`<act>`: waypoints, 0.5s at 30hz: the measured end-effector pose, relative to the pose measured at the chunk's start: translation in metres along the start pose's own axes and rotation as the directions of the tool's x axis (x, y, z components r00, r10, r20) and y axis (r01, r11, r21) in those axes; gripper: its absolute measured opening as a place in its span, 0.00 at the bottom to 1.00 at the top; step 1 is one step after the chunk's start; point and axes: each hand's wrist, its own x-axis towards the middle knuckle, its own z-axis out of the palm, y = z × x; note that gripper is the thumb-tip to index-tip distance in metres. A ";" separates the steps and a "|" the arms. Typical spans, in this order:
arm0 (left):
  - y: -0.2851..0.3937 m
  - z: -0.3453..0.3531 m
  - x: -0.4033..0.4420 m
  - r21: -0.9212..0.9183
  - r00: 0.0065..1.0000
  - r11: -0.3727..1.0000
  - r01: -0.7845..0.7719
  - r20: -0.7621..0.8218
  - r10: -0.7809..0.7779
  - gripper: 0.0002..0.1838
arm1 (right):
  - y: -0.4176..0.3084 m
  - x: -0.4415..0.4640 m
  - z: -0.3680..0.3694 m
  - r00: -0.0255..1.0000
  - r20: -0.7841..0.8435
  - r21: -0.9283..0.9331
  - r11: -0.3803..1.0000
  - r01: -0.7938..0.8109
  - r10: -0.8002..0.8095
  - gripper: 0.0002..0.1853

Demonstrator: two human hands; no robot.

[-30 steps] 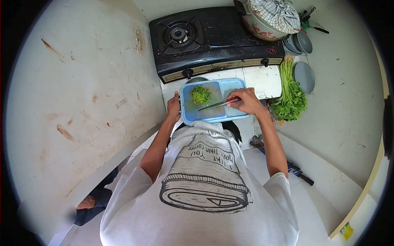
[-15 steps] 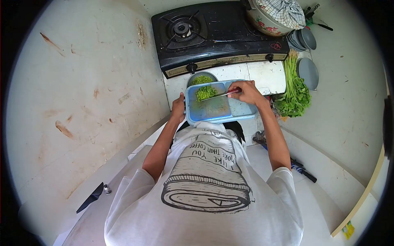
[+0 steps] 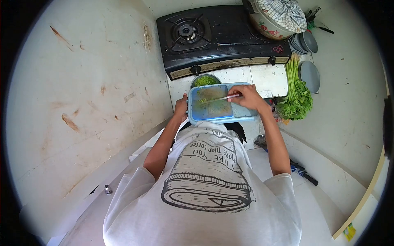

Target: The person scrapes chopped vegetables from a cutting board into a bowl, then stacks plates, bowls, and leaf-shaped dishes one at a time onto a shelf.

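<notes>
A light blue tray-like cutting board with a darker blue panel lies across my lap. My left hand is closed around its left edge. In my right hand is a knife, gripped by its handle, its blade pointing left low over the panel. Small green scraps cling to the panel near the blade. Just beyond the board's far edge sits a round grey bowl holding chopped greens, partly hidden by the board.
A black two-burner stove stands beyond the bowl, with a lidded flowered pot on its right. Leafy green stalks lie to the right beside grey plates. Walls close in on both sides.
The pile of chopped greens has left the board, with only scraps remaining there. The knife has shifted slightly down. My left hand keeps its hold, and the whole view has moved a little.
</notes>
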 end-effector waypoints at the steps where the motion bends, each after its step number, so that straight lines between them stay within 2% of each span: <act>1: 0.000 -0.001 0.001 0.004 1.000 1.000 0.000 0.007 0.000 0.29 | 0.003 -0.002 0.005 0.999 0.022 0.035 0.998 0.045 -0.046 0.16; 2: 0.000 -0.001 0.001 0.007 1.000 1.000 0.005 0.004 -0.005 0.29 | 0.005 -0.005 0.010 0.995 0.042 0.071 0.994 0.088 -0.091 0.16; 3: 0.002 0.001 -0.001 0.010 1.000 1.000 0.010 0.001 -0.010 0.28 | -0.007 -0.009 0.007 0.996 0.021 -0.017 0.996 0.084 -0.083 0.16; 6: 0.006 0.006 -0.004 0.012 1.000 1.000 0.019 0.005 -0.019 0.27 | -0.001 0.005 0.018 0.998 -0.050 0.038 0.998 0.052 -0.050 0.16; 12: 0.005 0.006 -0.004 0.031 1.000 0.999 0.023 0.004 -0.024 0.28 | -0.002 0.037 0.025 0.978 -0.189 -0.187 0.975 -0.120 0.084 0.17; 15: 0.006 0.008 -0.006 0.011 0.999 0.999 0.036 -0.019 -0.036 0.27 | -0.005 0.035 0.014 0.981 -0.152 -0.090 0.987 -0.136 0.122 0.18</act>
